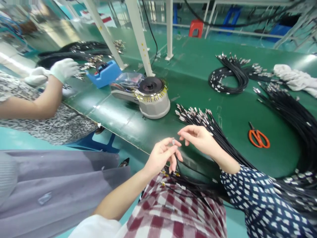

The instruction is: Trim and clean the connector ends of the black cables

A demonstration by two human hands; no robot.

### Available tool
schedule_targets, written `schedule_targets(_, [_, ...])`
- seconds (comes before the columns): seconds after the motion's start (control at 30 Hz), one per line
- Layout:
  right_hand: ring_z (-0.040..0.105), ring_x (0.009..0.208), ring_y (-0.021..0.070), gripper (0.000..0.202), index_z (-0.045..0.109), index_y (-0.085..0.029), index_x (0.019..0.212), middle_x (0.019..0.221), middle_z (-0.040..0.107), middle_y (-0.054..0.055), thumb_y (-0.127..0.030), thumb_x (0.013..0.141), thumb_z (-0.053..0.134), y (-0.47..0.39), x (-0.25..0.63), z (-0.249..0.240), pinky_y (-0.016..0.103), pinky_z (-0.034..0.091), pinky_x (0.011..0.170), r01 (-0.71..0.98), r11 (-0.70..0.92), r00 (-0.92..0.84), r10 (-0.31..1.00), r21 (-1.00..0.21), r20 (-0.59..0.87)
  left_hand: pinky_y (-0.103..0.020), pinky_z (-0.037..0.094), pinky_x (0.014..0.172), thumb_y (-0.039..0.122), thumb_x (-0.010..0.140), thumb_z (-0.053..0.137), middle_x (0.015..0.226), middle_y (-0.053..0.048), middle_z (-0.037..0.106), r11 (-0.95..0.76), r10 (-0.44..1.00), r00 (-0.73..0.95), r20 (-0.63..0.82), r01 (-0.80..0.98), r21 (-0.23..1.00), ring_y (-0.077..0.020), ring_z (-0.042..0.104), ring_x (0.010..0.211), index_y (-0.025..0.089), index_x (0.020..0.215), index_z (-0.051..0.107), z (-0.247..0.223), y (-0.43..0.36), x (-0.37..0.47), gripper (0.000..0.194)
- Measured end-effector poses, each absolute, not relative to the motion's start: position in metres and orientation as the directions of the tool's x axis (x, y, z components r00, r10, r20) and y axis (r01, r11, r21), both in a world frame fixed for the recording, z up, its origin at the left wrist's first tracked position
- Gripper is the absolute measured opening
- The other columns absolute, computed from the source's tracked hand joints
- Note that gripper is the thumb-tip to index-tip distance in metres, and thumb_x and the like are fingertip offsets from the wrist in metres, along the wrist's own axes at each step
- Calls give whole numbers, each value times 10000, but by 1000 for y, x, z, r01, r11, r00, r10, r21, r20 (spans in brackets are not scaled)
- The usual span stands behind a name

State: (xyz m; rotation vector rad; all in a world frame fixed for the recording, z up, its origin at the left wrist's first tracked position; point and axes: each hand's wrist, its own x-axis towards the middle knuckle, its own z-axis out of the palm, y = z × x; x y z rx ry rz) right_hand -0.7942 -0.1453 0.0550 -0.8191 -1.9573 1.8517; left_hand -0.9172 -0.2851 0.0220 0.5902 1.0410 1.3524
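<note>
My left hand (pixel 163 154) is closed in a pinch on a black cable just below its small silvery connector (pixel 173 141), over the front edge of the green table. Close by on the right, my right hand (pixel 196 138) has thumb and forefinger pressed together near the connector; whatever they hold is too small to name. Several black cables (pixel 195 185) lie across the checked apron (pixel 158 215) on my lap. Behind my right hand, a bundle of black cables (pixel 218 132) with silvery ends rests on the table.
A round grey tape dispenser (pixel 155 105) stands beyond my hands, beside a blue tape holder (pixel 105 76). Orange-handled scissors (pixel 259 138), a coiled cable bundle (pixel 229 79) and a white cloth (pixel 294 77) lie rightward. At left are another person's gloved hands (pixel 64 68).
</note>
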Motion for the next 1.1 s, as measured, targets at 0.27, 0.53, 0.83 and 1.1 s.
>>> schedule_targets(0.27, [618,622,92,224,686,-166,960,947,726,69,-353,841,656,-80,-903,75,191,409,511,128,-19,-517,852,-992,-83,-181,420,285,534,870,606,640,-72,700,176,946,-100,-309,-643,746,-132,577,341,134,954,535,-20,-276,-922,415])
schedule_targets(0.53, [600,591,142,310,678,-135,680,816,720,123,-379,864,628,-9,-968,99,261,458,544,337,-49,-488,845,-940,-218,-166,385,257,550,877,592,630,-66,698,174,951,-79,-298,-660,731,-130,564,317,148,926,519,-31,-275,-920,412])
schedule_targets(0.83, [631,1006,201,130,724,-205,811,1001,736,43,-328,775,699,-4,-960,105,285,478,855,230,230,-425,898,-946,116,-158,371,252,547,888,575,617,-54,687,183,950,-75,-303,-651,737,-123,554,311,149,923,516,-35,-273,-919,404])
schedule_targets(1.1, [675,685,178,62,686,-135,751,735,723,77,-149,716,735,-8,-964,97,302,553,688,182,136,-507,861,-974,26,-146,362,259,551,878,588,610,-46,679,187,948,-81,-308,-641,745,-111,547,314,149,921,519,-30,-274,-919,411])
